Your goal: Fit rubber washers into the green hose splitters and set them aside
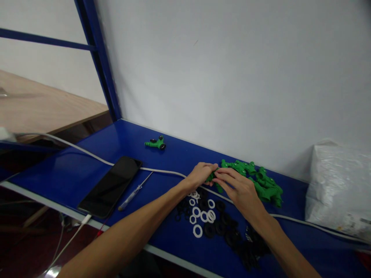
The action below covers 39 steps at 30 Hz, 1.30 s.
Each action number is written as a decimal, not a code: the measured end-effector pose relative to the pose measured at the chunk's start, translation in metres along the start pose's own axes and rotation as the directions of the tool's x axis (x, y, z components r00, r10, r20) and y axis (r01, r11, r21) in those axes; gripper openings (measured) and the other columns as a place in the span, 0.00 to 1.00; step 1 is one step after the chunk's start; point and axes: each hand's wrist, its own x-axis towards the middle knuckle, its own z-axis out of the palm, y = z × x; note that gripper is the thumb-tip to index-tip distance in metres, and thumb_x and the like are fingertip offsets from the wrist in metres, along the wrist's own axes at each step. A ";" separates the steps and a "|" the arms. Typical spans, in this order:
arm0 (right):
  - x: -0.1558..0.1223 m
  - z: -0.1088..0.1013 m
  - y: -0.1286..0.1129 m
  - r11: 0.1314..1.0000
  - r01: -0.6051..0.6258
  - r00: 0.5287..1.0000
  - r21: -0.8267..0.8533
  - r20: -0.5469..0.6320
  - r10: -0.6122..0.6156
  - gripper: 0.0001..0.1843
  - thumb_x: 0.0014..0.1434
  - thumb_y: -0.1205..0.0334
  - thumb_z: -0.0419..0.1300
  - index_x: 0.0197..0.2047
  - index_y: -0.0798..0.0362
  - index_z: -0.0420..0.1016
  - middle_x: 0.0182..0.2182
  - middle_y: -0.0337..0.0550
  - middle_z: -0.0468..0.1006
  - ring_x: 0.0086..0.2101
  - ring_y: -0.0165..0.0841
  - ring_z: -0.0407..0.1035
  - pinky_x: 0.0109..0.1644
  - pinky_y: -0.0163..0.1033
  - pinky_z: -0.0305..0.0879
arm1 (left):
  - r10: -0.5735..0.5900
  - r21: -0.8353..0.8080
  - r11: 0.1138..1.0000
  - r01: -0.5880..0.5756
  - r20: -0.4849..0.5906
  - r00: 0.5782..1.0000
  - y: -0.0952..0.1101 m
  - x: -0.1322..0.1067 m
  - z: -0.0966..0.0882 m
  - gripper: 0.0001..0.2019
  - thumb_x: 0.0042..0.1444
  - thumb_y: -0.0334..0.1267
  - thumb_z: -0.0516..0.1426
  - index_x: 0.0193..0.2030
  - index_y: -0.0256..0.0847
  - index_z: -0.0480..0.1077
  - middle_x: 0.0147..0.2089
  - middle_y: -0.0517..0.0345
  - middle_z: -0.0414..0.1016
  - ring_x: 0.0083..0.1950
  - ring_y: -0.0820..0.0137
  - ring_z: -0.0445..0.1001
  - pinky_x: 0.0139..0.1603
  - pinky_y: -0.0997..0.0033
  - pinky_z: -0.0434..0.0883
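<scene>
My left hand [202, 173] is closed around a small green plastic hose fitting [210, 177], which the fingers largely cover. Against that fitting, my right hand [237, 186] has its thumb and fingertips pinched together; whatever lies between them is too small to make out. Just behind and right of my hands is a pile of green Y-shaped hose fittings [265, 187]. Below them on the blue table lie several white ring washers [197, 231] and black rings [220, 227], with more black parts [247, 253] partly under my right forearm.
A green fitting with black caps [156, 143] lies alone at the back. A black phone [111, 187] and a clear-handled screwdriver [130, 197] are on the left. A white cable [165, 172] crosses the table behind my arms. A plastic-wrapped package [337, 189] stands far right against the wall.
</scene>
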 end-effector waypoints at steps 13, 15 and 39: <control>-0.003 -0.010 0.006 0.997 -0.080 0.990 -0.006 0.115 0.080 0.15 0.68 0.68 0.56 0.45 0.50 0.85 0.46 0.46 0.85 0.47 0.41 0.80 0.54 0.46 0.78 | -0.026 -0.129 0.990 0.049 0.178 0.984 0.013 -0.010 0.005 0.25 0.52 0.60 0.63 0.43 0.38 0.74 0.35 0.60 0.72 0.34 0.74 0.67 0.39 0.72 0.65; -0.006 -0.018 0.004 0.996 -0.087 0.990 -0.022 0.105 0.089 0.15 0.68 0.67 0.56 0.49 0.49 0.84 0.48 0.46 0.85 0.51 0.42 0.78 0.58 0.50 0.75 | -0.033 -0.166 0.984 0.068 0.202 0.979 0.015 -0.011 0.006 0.26 0.50 0.57 0.66 0.45 0.38 0.74 0.39 0.58 0.73 0.38 0.74 0.67 0.42 0.72 0.64; -0.129 -0.050 -0.029 0.889 -0.190 0.942 -0.417 0.176 0.284 0.19 0.71 0.63 0.51 0.37 0.53 0.84 0.35 0.50 0.76 0.36 0.41 0.72 0.40 0.46 0.72 | -0.079 -0.179 0.980 0.092 0.076 0.994 0.015 -0.007 0.004 0.23 0.52 0.29 0.63 0.57 0.34 0.70 0.38 0.54 0.78 0.29 0.78 0.67 0.33 0.74 0.62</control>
